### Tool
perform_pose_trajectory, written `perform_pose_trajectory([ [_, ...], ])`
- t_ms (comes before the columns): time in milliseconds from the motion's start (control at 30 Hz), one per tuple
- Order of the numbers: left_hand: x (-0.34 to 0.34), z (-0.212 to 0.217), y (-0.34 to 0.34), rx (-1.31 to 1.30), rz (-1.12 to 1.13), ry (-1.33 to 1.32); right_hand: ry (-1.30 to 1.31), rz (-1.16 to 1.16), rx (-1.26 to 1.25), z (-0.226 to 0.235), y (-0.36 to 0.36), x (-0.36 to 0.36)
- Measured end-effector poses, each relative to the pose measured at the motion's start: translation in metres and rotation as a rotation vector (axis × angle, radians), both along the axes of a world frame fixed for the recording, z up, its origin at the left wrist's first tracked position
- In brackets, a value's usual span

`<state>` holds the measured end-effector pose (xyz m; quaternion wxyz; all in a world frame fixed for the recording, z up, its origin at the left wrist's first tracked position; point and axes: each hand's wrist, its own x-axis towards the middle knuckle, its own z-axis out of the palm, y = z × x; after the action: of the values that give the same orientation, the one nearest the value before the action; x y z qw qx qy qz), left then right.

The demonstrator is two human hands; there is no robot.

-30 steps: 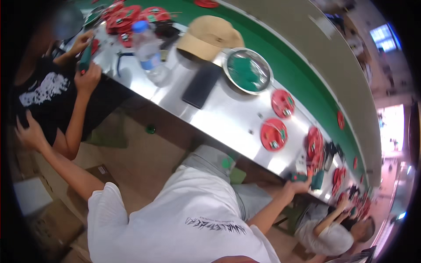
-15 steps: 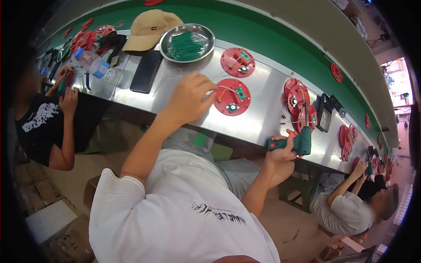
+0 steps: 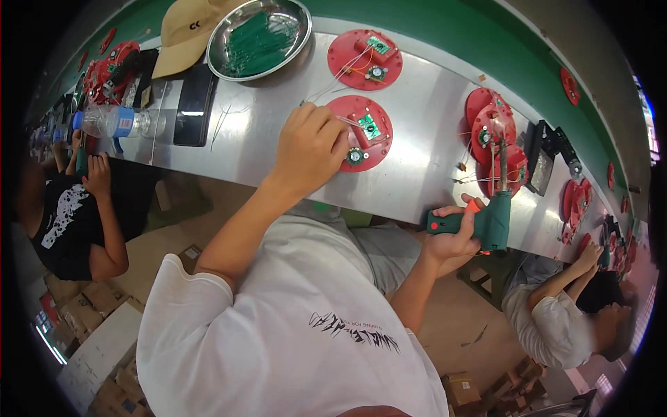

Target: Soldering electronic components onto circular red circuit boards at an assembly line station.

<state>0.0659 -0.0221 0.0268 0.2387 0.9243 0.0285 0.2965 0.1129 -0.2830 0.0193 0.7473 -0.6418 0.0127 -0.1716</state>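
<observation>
My left hand (image 3: 310, 149) is closed at the left edge of the nearer red disc (image 3: 381, 144), in a pinch on thin wires that run from its small green circuit board (image 3: 369, 126); the fingertips are partly hidden. A round white-and-green part (image 3: 356, 157) sits on the same disc. My right hand (image 3: 455, 235) is wrapped round a green pistol-grip tool (image 3: 495, 224) with an orange trigger. Its long metal tip (image 3: 503, 163) points away from me, over a cluster of red discs (image 3: 482, 111) with loose wires.
Behind the near disc lies another wired red disc (image 3: 347, 64). A metal bowl of green strips (image 3: 306, 31), a tan cap (image 3: 182, 38), a black case (image 3: 194, 104) and a plastic bottle (image 3: 104, 121) stand left. Co-workers sit on both sides of the metal table (image 3: 417, 139).
The whole view has shifted and come nearer the table. My left hand now covers more of the near disc's left edge. The right hand still grips the tool.
</observation>
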Motion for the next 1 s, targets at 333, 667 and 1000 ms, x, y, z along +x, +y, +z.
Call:
perform_pose_trajectory([
  [333, -0.009, 0.000, 0.030, -0.198, -0.179, 0.070, 0.042, 0.007, 0.009, 0.001, 0.000, -0.004],
  [667, -0.012, 0.018, 0.050, -0.165, -0.221, 0.046, 0.038, 0.027, 0.039, 0.000, 0.001, 0.001],
  [1000, -0.050, 0.024, 0.110, 0.097, 0.501, 0.208, 0.043, 0.016, -0.026, 0.001, -0.007, 0.001],
])
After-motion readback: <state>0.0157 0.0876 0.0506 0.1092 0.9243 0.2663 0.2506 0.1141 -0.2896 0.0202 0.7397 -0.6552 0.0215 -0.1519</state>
